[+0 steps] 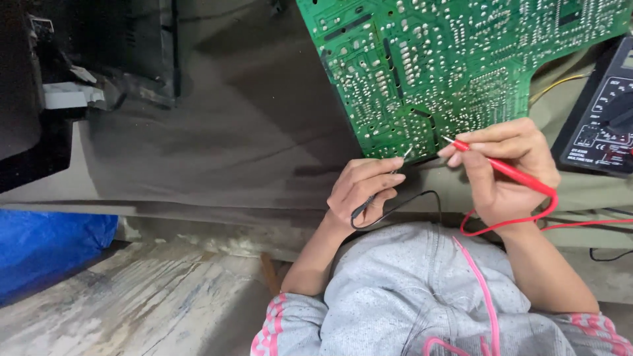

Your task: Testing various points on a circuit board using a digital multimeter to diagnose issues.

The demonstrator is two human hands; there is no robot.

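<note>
Grey sleeves (422, 296) nearest; we pinch the black probe (379, 194) in our left hand (359, 191), the red probe (501, 168) in our right hand (508, 165); tips seemingly on the green circuit board (448, 66); we'd best steady both.

Hands (435, 178) with probes (501, 170) at circuit board (455, 59)

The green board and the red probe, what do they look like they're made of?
The circuit board looks like rigid laminate with a glossy green coating, dotted with silvery solder points. The red probe, held in the right hand, looks like smooth moulded plastic with a thin metal tip.
</note>
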